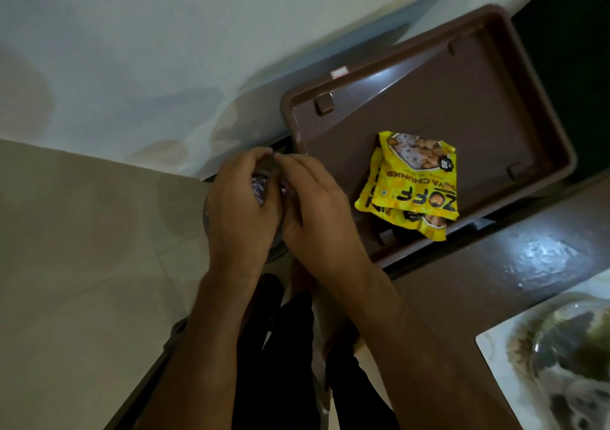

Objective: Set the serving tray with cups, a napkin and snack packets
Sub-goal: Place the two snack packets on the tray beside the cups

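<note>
A brown serving tray (488,76) lies on the dark counter. Two yellow snack packets (414,185) lie stacked on its near part, one on top of the other. Just left of the tray, my left hand (241,205) and my right hand (317,208) are closed together around a small clear wrapped item (260,185). Most of that item is hidden by my fingers, so I cannot tell what it is. No cups or napkin are in sight.
A white plate with dark food (561,347) sits at the lower right on the counter (515,258). A pale wall (132,50) rises behind. Tiled floor (82,264) and my dark-trousered legs (290,347) are below the hands.
</note>
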### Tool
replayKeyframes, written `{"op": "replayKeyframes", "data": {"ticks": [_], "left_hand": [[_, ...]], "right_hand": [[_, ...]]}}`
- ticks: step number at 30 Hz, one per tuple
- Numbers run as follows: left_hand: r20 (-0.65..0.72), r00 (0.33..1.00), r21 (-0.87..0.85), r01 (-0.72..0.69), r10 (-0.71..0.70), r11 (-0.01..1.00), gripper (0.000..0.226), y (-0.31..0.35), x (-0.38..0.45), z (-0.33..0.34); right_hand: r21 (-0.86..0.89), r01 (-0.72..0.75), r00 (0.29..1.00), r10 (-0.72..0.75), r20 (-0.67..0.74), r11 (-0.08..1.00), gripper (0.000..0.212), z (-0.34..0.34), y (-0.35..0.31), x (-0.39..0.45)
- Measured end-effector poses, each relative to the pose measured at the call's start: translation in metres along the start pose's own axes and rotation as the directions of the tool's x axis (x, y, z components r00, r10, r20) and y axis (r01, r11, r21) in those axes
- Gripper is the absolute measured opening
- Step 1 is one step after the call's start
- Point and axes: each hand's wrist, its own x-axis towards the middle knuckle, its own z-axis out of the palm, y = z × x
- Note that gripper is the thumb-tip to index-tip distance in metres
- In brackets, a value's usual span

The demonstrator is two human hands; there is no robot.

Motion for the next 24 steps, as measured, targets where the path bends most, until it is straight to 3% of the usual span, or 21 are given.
{"op": "replayKeyframes", "data": {"ticks": [4, 10, 17, 21, 24], "left_hand": [[-0.006, 0.992, -0.023, -0.128, 0.128, 0.991, 0.027, 0.034, 0.002, 0.014], [0.124, 0.978, -0.052, -0.165, 0.17, 0.985, 0.03, 0.074, 0.002, 0.064], [0.325, 0.937, 0.0, -0.14, 0.132, 0.99, 0.028, 0.081, 0.003, 0.106], [0.388, 0.921, 0.063, -0.076, 0.045, 0.995, 0.034, 0.085, 0.005, 0.119], [0.386, 0.922, 0.093, -0.018, -0.02, 0.996, 0.035, 0.089, 0.009, 0.126]], "right_hand": [[-0.079, 0.032, 0.982, -0.046, -0.181, 0.996, 0.043, -0.04, 0.011, -0.003], [-0.193, -0.122, 0.909, 0.031, -0.416, 0.974, 0.045, -0.091, 0.054, -0.018], [-0.272, -0.396, 0.865, 0.256, -0.432, 0.877, 0.044, -0.13, 0.099, -0.035], [-0.188, -0.554, 0.793, 0.446, -0.415, 0.811, 0.051, -0.129, 0.11, -0.039], [-0.11, -0.584, 0.768, 0.504, -0.395, 0.804, 0.054, -0.127, 0.114, -0.036]]}}
